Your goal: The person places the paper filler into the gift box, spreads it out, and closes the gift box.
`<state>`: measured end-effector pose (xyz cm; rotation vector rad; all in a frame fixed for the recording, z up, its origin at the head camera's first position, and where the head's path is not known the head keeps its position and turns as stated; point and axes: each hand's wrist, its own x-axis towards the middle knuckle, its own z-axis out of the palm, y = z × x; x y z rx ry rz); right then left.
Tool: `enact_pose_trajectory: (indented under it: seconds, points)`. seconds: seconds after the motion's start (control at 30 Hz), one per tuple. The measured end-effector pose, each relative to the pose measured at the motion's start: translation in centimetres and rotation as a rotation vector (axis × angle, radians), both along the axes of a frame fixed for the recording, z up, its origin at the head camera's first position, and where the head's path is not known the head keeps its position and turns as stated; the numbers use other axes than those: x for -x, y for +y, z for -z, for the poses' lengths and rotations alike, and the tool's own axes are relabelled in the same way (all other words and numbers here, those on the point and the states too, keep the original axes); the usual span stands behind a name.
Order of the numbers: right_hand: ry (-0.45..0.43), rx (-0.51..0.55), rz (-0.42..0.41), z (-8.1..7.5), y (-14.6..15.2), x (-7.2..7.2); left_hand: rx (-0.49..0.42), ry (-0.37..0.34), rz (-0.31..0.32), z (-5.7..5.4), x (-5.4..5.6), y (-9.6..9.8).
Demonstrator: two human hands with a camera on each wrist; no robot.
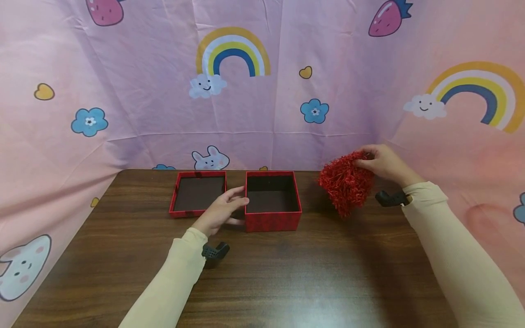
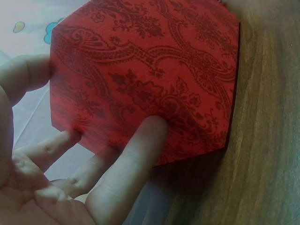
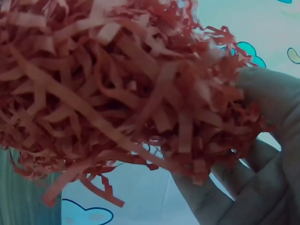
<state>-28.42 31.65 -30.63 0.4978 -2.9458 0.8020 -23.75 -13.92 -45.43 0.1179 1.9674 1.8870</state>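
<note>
An open red patterned box (image 1: 272, 222) with a dark inside stands on the table. My left hand (image 1: 221, 212) touches its left side with spread fingers; in the left wrist view one fingertip (image 2: 154, 129) presses on the patterned red wall (image 2: 140, 79). To the right of the box, my right hand (image 1: 383, 163) grips a bunch of red shredded paper (image 1: 346, 182) from above, off the table. Crinkled paper strips fill much of the right wrist view, with the fingers (image 3: 269, 96) at their right edge. Parts of the right fingers are hidden by the paper.
A shallow red box lid (image 1: 197, 193) lies with its dark inside up, left of the box and behind the left hand. The dark wooden table (image 1: 295, 273) runs to a pink and purple printed cloth (image 1: 283, 91) at the back and sides.
</note>
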Motion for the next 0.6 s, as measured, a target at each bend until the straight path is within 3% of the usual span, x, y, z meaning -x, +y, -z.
enact_pose_trajectory:
  seconds: [0.6]
  points:
    - [0.036,-0.013,0.004,-2.7,-0.6,-0.2,-0.024,0.006,0.018,-0.1,0.1,0.0]
